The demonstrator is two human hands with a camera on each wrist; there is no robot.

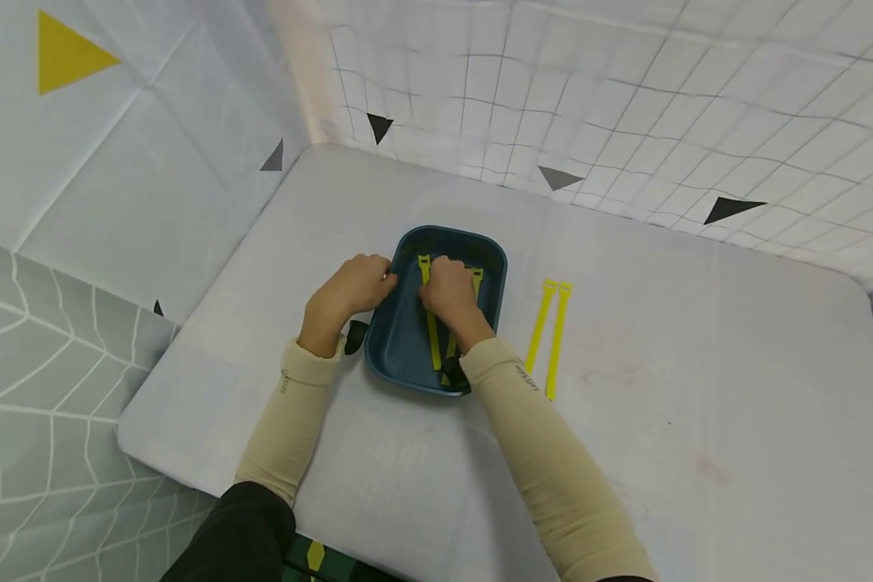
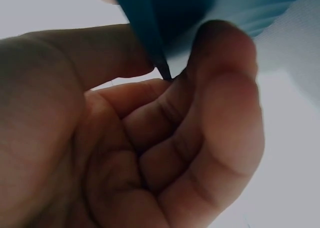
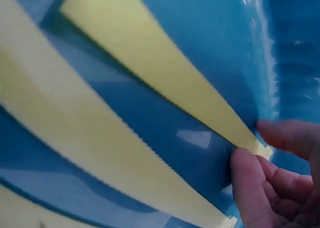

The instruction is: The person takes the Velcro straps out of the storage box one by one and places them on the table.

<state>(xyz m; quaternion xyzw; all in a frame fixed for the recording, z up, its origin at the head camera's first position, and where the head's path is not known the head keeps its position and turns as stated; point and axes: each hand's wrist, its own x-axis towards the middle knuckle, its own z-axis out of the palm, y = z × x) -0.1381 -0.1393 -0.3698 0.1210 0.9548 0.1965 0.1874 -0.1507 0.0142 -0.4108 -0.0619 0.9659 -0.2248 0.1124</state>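
A blue rectangular tray stands on the table. My left hand grips its left rim; in the left wrist view the tray's rim passes between thumb and curled fingers. Inside the tray lie several yellow strap-type cable ties with slotted heads. My right hand is down in the tray, over the ties. The right wrist view has its thumb and fingertips pinching one cable tie close to its head. Beside that, a second tie lies loose, and part of another shows at the lower left corner.
Two more yellow cable ties, a left one and a right one, lie side by side on the white table, right of the tray. A grid-patterned sheet hangs along the table's back edge. Another sheet borders the left side.
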